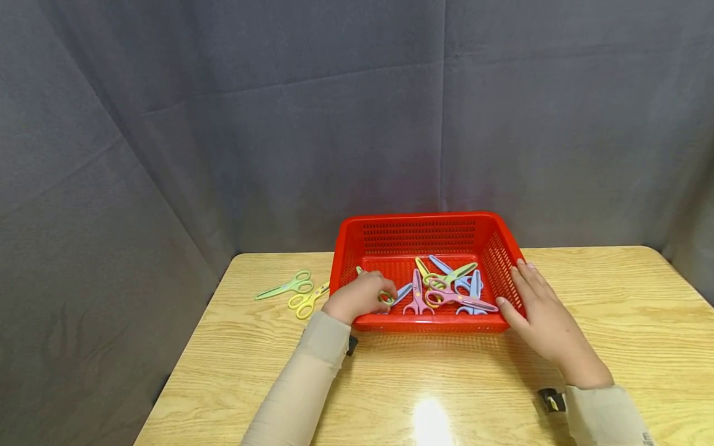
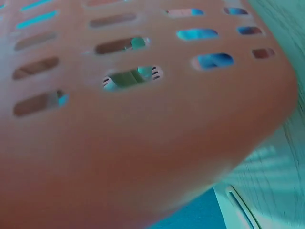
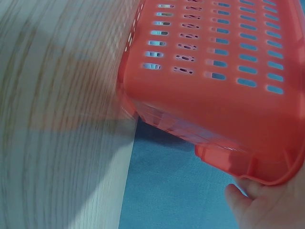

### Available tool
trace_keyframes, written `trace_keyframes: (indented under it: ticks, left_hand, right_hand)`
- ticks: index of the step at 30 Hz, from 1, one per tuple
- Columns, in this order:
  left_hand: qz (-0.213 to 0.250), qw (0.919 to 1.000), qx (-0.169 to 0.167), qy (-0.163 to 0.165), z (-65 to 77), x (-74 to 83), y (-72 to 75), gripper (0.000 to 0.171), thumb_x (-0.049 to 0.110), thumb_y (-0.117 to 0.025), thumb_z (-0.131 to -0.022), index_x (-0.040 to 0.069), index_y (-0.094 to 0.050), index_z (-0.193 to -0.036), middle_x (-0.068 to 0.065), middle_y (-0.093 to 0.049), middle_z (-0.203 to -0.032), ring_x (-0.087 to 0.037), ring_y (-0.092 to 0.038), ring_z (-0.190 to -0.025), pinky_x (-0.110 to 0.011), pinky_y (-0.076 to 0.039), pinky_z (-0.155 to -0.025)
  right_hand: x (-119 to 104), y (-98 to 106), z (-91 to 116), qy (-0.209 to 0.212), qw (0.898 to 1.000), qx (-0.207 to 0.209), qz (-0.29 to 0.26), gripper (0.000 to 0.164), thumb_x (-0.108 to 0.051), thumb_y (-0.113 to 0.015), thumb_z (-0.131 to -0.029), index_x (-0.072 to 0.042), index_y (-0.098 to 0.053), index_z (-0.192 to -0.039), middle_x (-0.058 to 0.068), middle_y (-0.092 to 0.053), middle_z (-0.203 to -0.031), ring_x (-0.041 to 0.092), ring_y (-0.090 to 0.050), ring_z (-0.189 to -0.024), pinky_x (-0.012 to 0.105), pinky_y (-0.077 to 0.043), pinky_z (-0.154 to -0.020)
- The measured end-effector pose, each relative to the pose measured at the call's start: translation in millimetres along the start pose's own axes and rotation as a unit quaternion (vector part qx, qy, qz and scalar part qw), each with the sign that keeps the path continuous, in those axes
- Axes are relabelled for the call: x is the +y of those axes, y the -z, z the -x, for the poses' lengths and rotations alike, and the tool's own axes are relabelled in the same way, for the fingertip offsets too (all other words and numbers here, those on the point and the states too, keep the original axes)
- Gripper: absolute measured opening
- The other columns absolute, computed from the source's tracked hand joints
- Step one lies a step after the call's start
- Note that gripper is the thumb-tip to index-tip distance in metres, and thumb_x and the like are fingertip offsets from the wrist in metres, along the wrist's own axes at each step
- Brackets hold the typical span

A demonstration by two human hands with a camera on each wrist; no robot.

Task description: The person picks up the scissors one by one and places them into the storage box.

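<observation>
A red plastic basket (image 1: pixel 421 323) sits on the wooden table. My left hand (image 1: pixel 362 296) reaches over its front left corner with bent fingers, right at the handles of green scissors (image 1: pixel 386 297). The hand covers much of that pair, so I cannot tell whether the fingers pinch it. Beside them lie blue-bladed scissors (image 1: pixel 403 293) and pink scissors (image 1: pixel 417 296). My right hand (image 1: pixel 549 322) rests against the basket's right rim, fingers extended and thumb spread toward the front corner. In the right wrist view, part of that hand (image 3: pixel 267 205) is at the rim.
More scissors in pink (image 1: pixel 460 298), green, yellow and blue overlap in the basket's right half. Left of the basket, green scissors (image 1: pixel 287 285) and yellow scissors (image 1: pixel 307 301) lie on the table (image 1: pixel 234 371). A grey curtain (image 1: pixel 334 136) hangs behind the table and along its left side.
</observation>
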State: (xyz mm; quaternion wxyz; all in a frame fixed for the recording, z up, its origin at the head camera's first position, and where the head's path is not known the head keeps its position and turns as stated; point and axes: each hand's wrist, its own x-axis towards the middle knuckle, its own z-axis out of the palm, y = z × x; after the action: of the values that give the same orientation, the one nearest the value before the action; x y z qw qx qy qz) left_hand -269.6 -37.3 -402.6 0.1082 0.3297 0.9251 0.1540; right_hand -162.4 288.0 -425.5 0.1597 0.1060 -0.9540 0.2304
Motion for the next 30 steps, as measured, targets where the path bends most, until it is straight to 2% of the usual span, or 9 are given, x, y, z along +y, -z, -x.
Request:
trace_keyframes:
  ticks: [7,15,23,30]
  left_hand:
    - [-0.021,0.9997,-0.008,0.003,-1.3,-0.2,-1.0,0.019,0.009,-0.077,-0.090,0.013,-0.077,-0.108,-0.007,-0.067,-0.105,-0.019,-0.053,-0.092,-0.032,-0.047,-0.088]
    - [-0.028,0.9988,-0.021,0.033,-1.3,-0.8,-2.4,0.015,0.009,-0.076,-0.089,0.014,-0.076,-0.103,0.000,-0.064,-0.098,-0.014,-0.053,-0.089,-0.028,-0.048,-0.082]
    - [-0.034,0.9969,-0.014,0.069,0.1,1.7,-1.8,0.017,0.005,-0.076,-0.087,0.018,-0.075,-0.098,0.001,-0.057,-0.094,-0.020,-0.044,-0.095,-0.030,-0.043,-0.079]
    - [-0.035,0.9957,-0.019,0.083,-1.3,2.2,-2.6,0.017,0.007,-0.076,-0.088,0.018,-0.074,-0.100,0.000,-0.057,-0.096,-0.020,-0.044,-0.096,-0.030,-0.044,-0.078]
  right_hand:
    - [-0.7,1.6,-0.5,-0.001,1.000,-0.001,0.000,0.071,-0.037,-0.052,-0.104,0.013,-0.034,-0.151,0.030,-0.025,-0.161,0.045,-0.017,-0.151,0.056,-0.015,-0.122]
    - [-0.5,-0.1,-0.3,0.000,1.000,-0.002,-0.002,0.071,-0.037,-0.052,-0.104,0.013,-0.034,-0.151,0.030,-0.025,-0.161,0.045,-0.017,-0.151,0.052,-0.012,-0.123]
    - [-1.3,0.4,0.2,-0.001,1.000,-0.002,-0.002,0.071,-0.037,-0.052,-0.104,0.013,-0.034,-0.151,0.030,-0.025,-0.161,0.047,-0.018,-0.150,0.056,-0.015,-0.122]
    - [-1.0,0.6,0.0,-0.004,1.000,-0.003,-0.001,0.071,-0.037,-0.052,-0.104,0.013,-0.034,-0.151,0.030,-0.025,-0.161,0.046,-0.017,-0.151,0.058,-0.017,-0.121]
